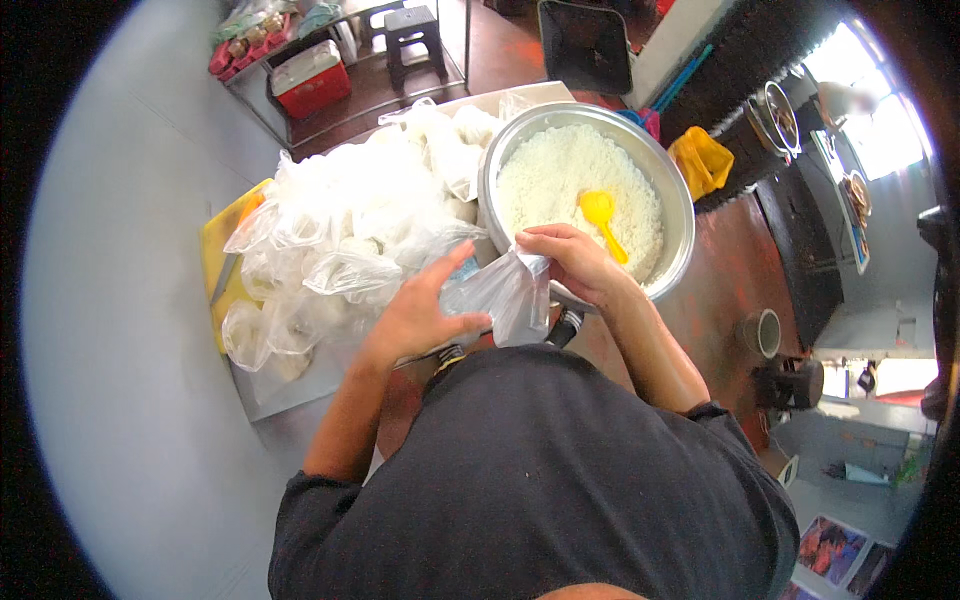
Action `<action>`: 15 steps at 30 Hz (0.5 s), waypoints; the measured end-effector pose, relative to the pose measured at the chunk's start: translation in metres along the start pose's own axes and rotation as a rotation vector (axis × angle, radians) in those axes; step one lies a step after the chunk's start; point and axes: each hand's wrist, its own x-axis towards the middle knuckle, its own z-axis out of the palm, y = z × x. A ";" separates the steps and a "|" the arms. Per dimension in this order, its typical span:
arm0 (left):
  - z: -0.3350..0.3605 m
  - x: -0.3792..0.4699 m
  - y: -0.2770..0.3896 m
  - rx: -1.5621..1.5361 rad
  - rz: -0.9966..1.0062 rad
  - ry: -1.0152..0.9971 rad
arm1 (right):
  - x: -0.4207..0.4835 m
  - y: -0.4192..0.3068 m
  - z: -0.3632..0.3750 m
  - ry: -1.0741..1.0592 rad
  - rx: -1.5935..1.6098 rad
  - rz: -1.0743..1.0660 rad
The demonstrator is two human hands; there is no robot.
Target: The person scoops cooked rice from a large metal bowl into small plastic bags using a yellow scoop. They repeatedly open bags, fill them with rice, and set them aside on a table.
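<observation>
My right hand (574,262) pinches the top edge of a clear plastic bag (517,296), close to the near rim of a large round metal pot. My left hand (424,311) is beside the same bag, its fingers and thumb spread apart. White cooked rice (574,169) fills much of the metal pot (681,225). On the rice lies a yellow plastic scoop (598,210), its handle towards me. Left of the pot, many knotted clear bags (367,202) with pale contents are heaped on the table; glare hides what some hold.
A yellow cutting board (216,255) with a knife (223,279) lies under the heap's left side. Beyond the table stand a red cooler (311,82), a black stool (412,37) and a black bin (586,45). A yellow bag (699,161) is right of the pot; a bucket (763,334) stands on the floor.
</observation>
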 end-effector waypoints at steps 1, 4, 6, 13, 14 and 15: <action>0.005 0.014 0.017 -0.183 0.042 0.107 | 0.000 -0.004 -0.006 -0.068 0.056 -0.004; 0.031 0.048 0.056 -0.557 -0.165 0.259 | -0.008 -0.012 -0.030 -0.227 0.214 -0.035; 0.047 0.065 0.074 -0.641 -0.215 0.366 | -0.022 -0.015 -0.054 -0.232 0.244 -0.099; 0.058 0.081 0.138 0.382 0.044 0.709 | -0.050 -0.003 -0.116 -0.260 0.077 -0.184; 0.063 0.080 0.150 0.442 0.080 0.752 | -0.051 -0.002 -0.120 -0.244 0.040 -0.237; 0.068 0.080 0.162 0.429 0.099 0.747 | -0.053 -0.002 -0.124 -0.170 -0.003 -0.274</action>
